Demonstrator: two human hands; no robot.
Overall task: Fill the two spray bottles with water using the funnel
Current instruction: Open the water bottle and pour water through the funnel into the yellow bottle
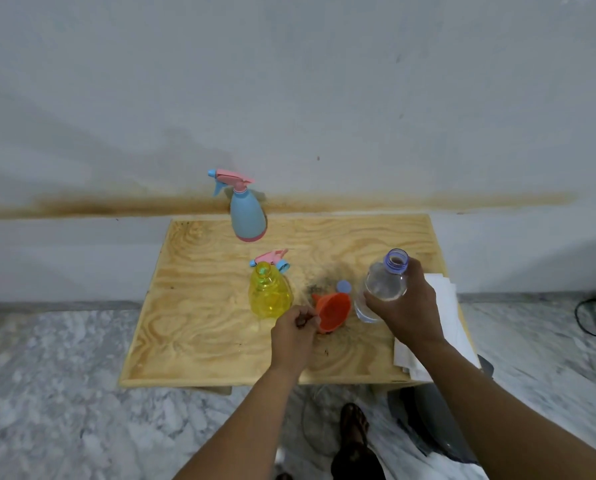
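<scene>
**Funnel pinched, water bottle in hand**

Your left hand (293,336) has its grip pinching the rim of the orange funnel (333,311) at table (199,341) centre. Your right hand (405,306) wraps the open water bottle (381,289) at 3 o'clock. The uncapped yellow spray bottle (270,294) stands at 10 o'clock, the blue spray bottle (247,216) at 11, farther back.

capped spray bottle (248,216) far on worktop (192,327) | open spray bottle (270,293) nearer, its spray head (270,260) just behind | funnel (332,312) right of it | water bottle (381,289) further right | papers (443,306) at right edge
</scene>
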